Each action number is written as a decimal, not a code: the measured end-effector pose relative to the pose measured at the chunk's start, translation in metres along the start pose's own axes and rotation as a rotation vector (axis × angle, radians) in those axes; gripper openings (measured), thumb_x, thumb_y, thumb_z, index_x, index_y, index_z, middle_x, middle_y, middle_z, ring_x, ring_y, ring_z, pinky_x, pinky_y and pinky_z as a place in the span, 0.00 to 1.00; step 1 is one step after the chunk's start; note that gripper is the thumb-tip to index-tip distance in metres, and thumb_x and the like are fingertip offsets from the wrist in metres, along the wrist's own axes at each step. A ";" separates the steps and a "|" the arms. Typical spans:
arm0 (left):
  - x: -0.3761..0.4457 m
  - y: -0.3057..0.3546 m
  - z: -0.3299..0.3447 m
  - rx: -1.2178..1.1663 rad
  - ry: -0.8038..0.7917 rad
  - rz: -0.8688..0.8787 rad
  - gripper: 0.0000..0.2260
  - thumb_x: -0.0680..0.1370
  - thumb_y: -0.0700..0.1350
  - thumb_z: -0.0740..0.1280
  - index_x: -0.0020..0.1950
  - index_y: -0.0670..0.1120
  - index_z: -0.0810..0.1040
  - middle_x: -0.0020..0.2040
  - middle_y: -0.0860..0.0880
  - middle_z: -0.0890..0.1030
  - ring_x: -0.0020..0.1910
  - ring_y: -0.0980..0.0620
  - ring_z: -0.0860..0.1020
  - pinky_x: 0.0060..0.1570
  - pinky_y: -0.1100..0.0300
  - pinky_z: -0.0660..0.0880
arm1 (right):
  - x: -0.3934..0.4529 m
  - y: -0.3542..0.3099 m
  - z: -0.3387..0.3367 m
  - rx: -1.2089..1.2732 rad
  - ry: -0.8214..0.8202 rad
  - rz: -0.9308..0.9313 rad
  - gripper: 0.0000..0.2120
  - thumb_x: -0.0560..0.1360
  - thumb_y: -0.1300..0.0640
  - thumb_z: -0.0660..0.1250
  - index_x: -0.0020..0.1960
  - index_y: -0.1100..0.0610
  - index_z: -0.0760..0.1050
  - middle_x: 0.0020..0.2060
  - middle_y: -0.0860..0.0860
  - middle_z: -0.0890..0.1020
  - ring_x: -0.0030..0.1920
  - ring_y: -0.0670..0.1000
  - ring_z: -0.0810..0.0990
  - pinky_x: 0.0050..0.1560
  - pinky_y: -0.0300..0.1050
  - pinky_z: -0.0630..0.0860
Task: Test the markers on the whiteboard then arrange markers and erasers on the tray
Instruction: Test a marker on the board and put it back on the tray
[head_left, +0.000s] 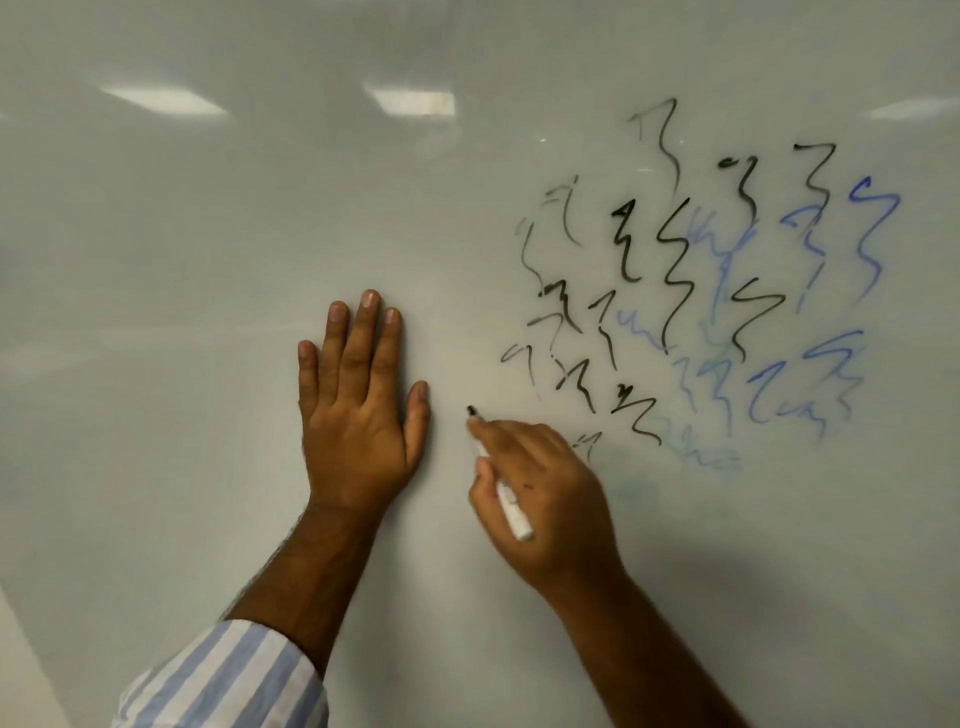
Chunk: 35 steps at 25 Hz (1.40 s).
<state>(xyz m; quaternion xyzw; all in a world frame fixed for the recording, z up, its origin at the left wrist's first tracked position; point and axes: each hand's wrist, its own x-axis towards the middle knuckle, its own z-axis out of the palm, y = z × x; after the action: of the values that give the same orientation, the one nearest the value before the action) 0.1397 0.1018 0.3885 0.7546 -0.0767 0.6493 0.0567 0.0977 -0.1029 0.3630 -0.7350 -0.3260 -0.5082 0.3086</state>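
Observation:
The whiteboard (208, 260) fills the whole view. My left hand (361, 410) lies flat against it, fingers spread and pointing up, holding nothing. To its right, my right hand (545, 493) grips a white marker (511, 512) with a black tip; the tip touches the board just left of the scribbles. Several black squiggles (675, 260) and several blue squiggles (872, 239) cover the board's right half, some faint or smeared. No tray and no eraser are in view.
Ceiling lights reflect on the upper board (410, 101). A striped blue-and-white sleeve (228, 680) covers my left forearm at the bottom. The board's left half bears no marks.

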 end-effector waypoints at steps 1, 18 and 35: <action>-0.002 -0.001 0.000 -0.001 -0.003 0.001 0.31 0.85 0.52 0.62 0.85 0.43 0.57 0.86 0.43 0.58 0.86 0.42 0.53 0.83 0.38 0.51 | 0.000 0.004 -0.005 0.010 0.041 0.037 0.16 0.82 0.57 0.65 0.66 0.61 0.83 0.56 0.52 0.87 0.54 0.51 0.85 0.56 0.46 0.82; -0.025 -0.001 0.003 -0.021 -0.004 0.039 0.29 0.85 0.47 0.63 0.84 0.41 0.61 0.85 0.42 0.59 0.85 0.42 0.55 0.83 0.36 0.53 | -0.090 0.054 -0.048 -0.256 0.288 0.330 0.13 0.82 0.61 0.64 0.58 0.64 0.85 0.48 0.54 0.87 0.45 0.55 0.82 0.49 0.47 0.79; -0.034 0.000 -0.005 -0.159 0.018 0.100 0.31 0.77 0.25 0.60 0.78 0.44 0.74 0.81 0.45 0.69 0.83 0.44 0.63 0.82 0.42 0.58 | -0.035 0.022 -0.037 -0.207 -0.055 0.118 0.15 0.82 0.51 0.66 0.63 0.54 0.85 0.53 0.47 0.89 0.49 0.50 0.85 0.46 0.53 0.81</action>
<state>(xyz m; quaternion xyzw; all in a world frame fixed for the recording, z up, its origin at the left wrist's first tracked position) 0.1300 0.1043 0.3556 0.7369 -0.1651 0.6501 0.0847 0.0857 -0.1510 0.3374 -0.7944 -0.2362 -0.4999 0.2514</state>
